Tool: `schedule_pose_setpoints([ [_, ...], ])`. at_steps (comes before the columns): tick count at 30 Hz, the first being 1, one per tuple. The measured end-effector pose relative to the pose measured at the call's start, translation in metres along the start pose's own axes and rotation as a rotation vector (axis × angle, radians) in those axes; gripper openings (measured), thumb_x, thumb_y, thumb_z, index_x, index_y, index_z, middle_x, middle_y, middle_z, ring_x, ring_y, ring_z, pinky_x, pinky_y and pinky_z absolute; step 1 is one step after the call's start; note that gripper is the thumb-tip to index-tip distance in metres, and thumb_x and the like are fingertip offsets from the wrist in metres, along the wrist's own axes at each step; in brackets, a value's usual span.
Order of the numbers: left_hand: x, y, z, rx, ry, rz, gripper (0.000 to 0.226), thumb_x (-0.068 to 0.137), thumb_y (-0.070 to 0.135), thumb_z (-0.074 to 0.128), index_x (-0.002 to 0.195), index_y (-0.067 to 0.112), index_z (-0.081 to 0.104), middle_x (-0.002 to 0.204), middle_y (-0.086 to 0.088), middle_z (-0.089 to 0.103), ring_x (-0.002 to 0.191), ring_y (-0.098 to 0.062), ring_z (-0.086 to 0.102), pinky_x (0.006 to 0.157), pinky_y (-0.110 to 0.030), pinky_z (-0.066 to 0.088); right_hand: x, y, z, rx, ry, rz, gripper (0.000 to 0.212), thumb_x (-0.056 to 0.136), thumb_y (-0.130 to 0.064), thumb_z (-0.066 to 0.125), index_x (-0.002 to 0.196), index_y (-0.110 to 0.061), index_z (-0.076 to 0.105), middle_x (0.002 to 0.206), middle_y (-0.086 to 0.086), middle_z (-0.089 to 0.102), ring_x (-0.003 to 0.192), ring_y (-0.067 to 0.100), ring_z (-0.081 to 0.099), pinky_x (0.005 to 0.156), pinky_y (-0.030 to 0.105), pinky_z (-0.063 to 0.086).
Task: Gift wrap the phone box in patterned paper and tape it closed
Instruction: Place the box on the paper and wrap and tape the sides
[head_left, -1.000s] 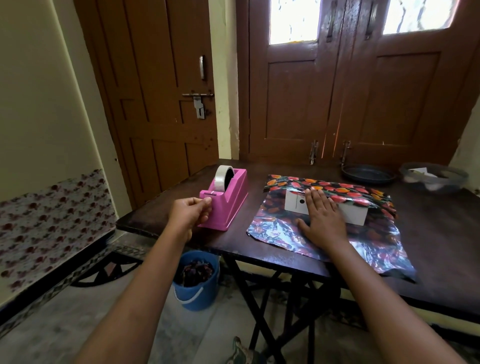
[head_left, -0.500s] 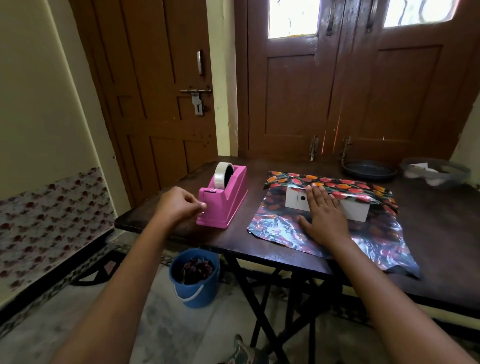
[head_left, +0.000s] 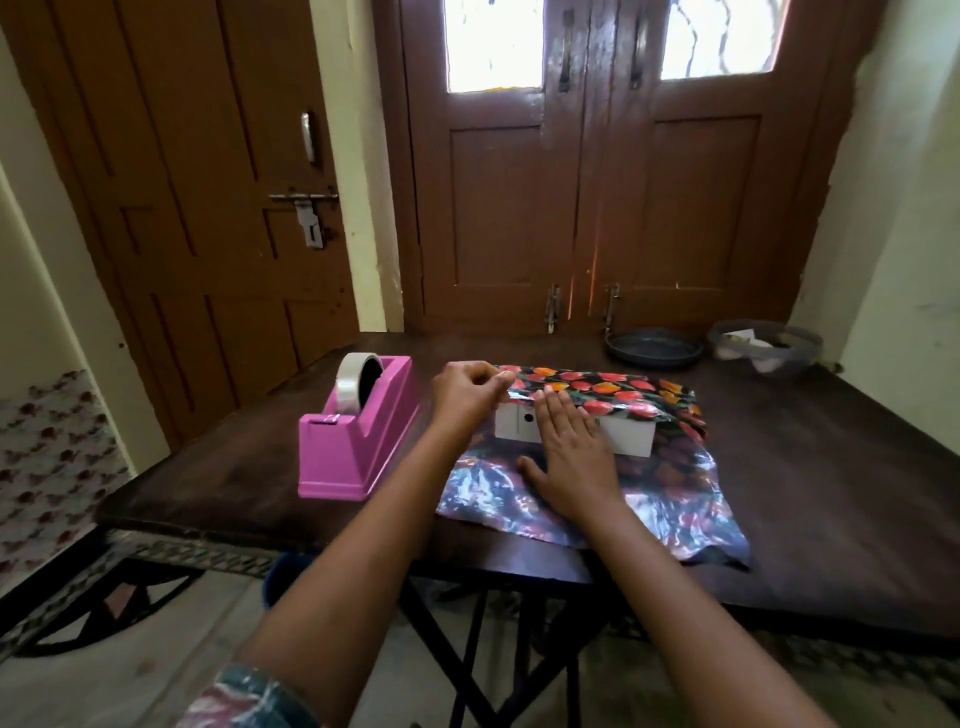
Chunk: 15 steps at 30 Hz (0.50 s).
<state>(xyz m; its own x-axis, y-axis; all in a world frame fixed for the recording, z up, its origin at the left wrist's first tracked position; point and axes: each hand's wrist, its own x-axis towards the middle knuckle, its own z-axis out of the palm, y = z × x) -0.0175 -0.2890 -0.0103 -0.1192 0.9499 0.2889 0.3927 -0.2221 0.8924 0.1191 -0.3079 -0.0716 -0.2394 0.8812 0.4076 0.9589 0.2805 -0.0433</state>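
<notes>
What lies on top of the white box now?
The patterned paper is folded over its far edge, and the right hand presses flat there. Most of the box top is hidden.

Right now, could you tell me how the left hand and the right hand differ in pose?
The left hand is curled, pinching at the folded edge of the paper; the right hand lies flat with straight fingers. The left hand sits at one end of the box; the right hand presses across it. Both touch the paper.
</notes>
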Motion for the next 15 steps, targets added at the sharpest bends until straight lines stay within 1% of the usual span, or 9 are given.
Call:
schedule_pose_setpoints([
  [5,0.017,-0.011,0.019,0.007,-0.019,-0.022,0.013,0.086,0.018,0.066,0.084,0.005,0.069,0.071,-0.006,0.064,0.062,-0.011,0.056,0.056,-0.022,0.048,0.000,0.000,0.003,0.036,0.009,-0.001,0.079,0.094,-0.047,0.037,0.148,-0.012,-0.007,0.157,0.005,-0.008,0.144,0.017,-0.009,0.114,0.029,-0.008],
  [7,0.021,-0.014,0.022,0.053,-0.001,-0.006,0.014,0.085,0.018,0.067,0.086,0.004,0.070,0.073,-0.007,0.066,0.063,-0.012,0.058,0.058,-0.024,0.050,0.001,0.000,0.003,0.037,0.014,-0.006,0.079,0.093,-0.046,0.038,0.148,-0.012,-0.006,0.157,0.005,-0.007,0.145,0.017,-0.008,0.114,0.030,-0.007],
  [9,0.022,-0.017,0.023,0.115,0.023,0.018,0.017,0.085,0.021,0.068,0.086,0.004,0.071,0.079,-0.010,0.070,0.070,-0.017,0.064,0.067,-0.031,0.054,0.001,0.000,0.004,0.050,0.015,-0.008,0.078,0.093,-0.045,0.039,0.149,-0.011,-0.005,0.158,0.006,-0.006,0.145,0.017,-0.008,0.114,0.030,-0.007],
  [10,0.023,-0.018,0.024,0.147,0.029,0.033,0.019,0.085,0.022,0.068,0.087,0.004,0.072,0.082,-0.011,0.071,0.074,-0.019,0.065,0.070,-0.031,0.054,0.001,0.000,0.004,0.056,0.018,-0.008,0.078,0.093,-0.044,0.039,0.149,-0.011,-0.004,0.158,0.006,-0.005,0.145,0.017,-0.007,0.114,0.030,-0.007],
  [11,0.023,-0.019,0.025,0.179,0.033,0.048,0.019,0.085,0.023,0.067,0.088,0.005,0.072,0.084,-0.009,0.071,0.076,-0.018,0.065,0.070,-0.028,0.054,0.001,-0.001,0.005,0.058,0.020,-0.009,0.078,0.093,-0.044,0.039,0.149,-0.011,-0.004,0.158,0.006,-0.005,0.145,0.017,-0.007,0.115,0.030,-0.007],
  [12,0.022,-0.019,0.025,0.219,0.041,0.062,0.020,0.085,0.024,0.067,0.090,0.006,0.073,0.085,-0.004,0.071,0.076,-0.015,0.063,0.065,-0.021,0.051,0.001,-0.001,0.004,0.058,0.020,-0.010,0.078,0.093,-0.044,0.040,0.149,-0.011,-0.004,0.158,0.006,-0.005,0.145,0.017,-0.007,0.114,0.030,-0.007],
  [13,0.021,-0.019,0.026,0.268,0.051,0.073,0.020,0.085,0.025,0.067,0.091,0.007,0.073,0.084,-0.001,0.069,0.074,-0.011,0.060,0.058,-0.014,0.045,0.001,-0.001,0.004,0.056,0.019,-0.009,0.078,0.093,-0.043,0.040,0.149,-0.011,-0.004,0.158,0.005,-0.006,0.145,0.017,-0.007,0.114,0.030,-0.007],
  [14,0.021,-0.018,0.027,0.317,0.069,0.091,0.019,0.085,0.025,0.067,0.092,0.008,0.073,0.083,-0.001,0.068,0.073,-0.009,0.057,0.054,-0.013,0.040,0.001,-0.001,0.004,0.055,0.018,-0.008,0.078,0.093,-0.043,0.040,0.149,-0.011,-0.004,0.158,0.005,-0.006,0.145,0.016,-0.008,0.114,0.030,-0.008],
  [15,0.021,-0.019,0.029,0.361,0.094,0.116,0.019,0.085,0.025,0.068,0.092,0.009,0.074,0.085,-0.003,0.070,0.072,-0.009,0.057,0.056,-0.015,0.039,0.001,-0.001,0.003,0.054,0.016,-0.008,0.077,0.093,-0.043,0.039,0.149,-0.011,-0.004,0.158,0.005,-0.006,0.145,0.016,-0.008,0.114,0.030,-0.008],
])
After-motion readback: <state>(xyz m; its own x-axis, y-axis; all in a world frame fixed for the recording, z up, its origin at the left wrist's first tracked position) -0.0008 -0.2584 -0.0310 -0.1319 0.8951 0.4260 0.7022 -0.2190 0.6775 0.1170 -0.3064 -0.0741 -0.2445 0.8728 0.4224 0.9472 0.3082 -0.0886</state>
